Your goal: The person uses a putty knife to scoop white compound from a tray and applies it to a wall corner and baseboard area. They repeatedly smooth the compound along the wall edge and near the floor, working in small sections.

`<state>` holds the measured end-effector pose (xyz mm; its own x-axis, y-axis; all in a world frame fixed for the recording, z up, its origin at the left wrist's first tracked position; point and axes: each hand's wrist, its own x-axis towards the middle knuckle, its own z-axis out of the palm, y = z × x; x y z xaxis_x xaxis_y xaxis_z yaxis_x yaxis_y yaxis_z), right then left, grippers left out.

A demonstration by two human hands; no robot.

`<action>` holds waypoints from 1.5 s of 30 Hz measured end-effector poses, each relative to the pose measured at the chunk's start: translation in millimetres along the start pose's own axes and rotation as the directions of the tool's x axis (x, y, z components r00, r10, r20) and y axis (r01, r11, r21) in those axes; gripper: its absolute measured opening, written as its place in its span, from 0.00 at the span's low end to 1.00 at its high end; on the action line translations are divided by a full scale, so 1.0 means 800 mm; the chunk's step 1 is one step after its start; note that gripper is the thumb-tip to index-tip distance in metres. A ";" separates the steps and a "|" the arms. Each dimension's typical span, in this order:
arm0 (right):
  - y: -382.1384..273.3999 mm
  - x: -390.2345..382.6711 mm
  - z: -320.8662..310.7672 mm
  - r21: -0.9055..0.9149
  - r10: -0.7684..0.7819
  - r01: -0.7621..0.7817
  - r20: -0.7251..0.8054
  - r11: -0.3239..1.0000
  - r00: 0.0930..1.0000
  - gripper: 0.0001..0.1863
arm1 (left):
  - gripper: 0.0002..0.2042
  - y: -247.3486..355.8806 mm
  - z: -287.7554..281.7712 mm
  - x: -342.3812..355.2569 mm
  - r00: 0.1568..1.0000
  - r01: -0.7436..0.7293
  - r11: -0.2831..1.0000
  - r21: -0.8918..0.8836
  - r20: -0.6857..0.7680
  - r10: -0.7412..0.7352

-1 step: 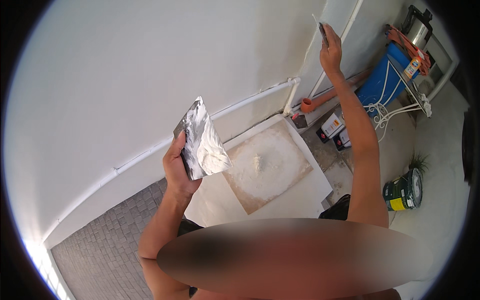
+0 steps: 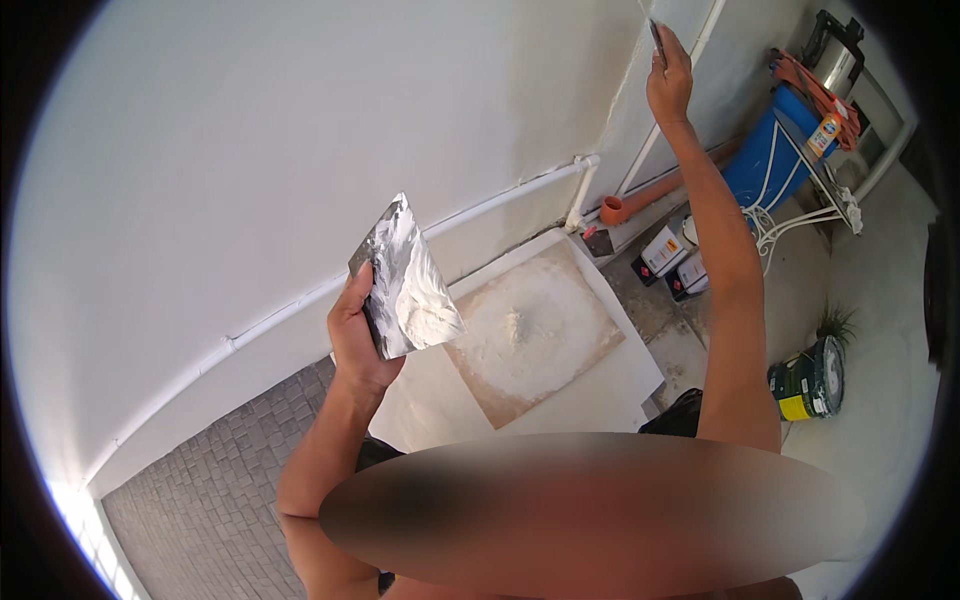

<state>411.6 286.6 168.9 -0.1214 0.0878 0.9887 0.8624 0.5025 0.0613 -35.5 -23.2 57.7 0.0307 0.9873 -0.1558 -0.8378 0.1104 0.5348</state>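
My left hand (image 2: 362, 335) is closed on the edge of a flat metal plate (image 2: 385, 255), which tilts in front of the wall. White plaster (image 2: 425, 312) is smeared across it, thickest at the lower right corner. Raised high, my right hand (image 2: 671, 80) grips a thin-bladed tool (image 2: 655, 38), probably a putty knife, against the wall (image 2: 400, 90) close to its inner corner. My fingers hide most of that tool.
Below lies a white sheet (image 2: 410, 405) under a powder-covered brown board (image 2: 500, 398). White pipes (image 2: 480, 212) run along the wall. To the right stand metal cans (image 2: 663, 250), a blue barrel (image 2: 770, 165), a white metal table (image 2: 815, 215) and a dark bucket (image 2: 810, 380).
My right hand has moved a little up and to the right along the wall with its tool. My left hand and the metal plate have barely shifted.
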 end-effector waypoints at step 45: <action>-0.130 0.147 0.060 -0.011 -0.162 0.162 -0.021 0.987 0.987 0.24 | 0.20 -0.004 0.003 -0.004 0.997 -0.074 0.997 0.023 0.038 0.073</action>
<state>284.0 285.9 271.9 -0.2497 -0.0126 0.9683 0.8365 0.5009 0.2222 -31.9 -26.5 58.8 -0.0099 0.9964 -0.0845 -0.8251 0.0396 0.5636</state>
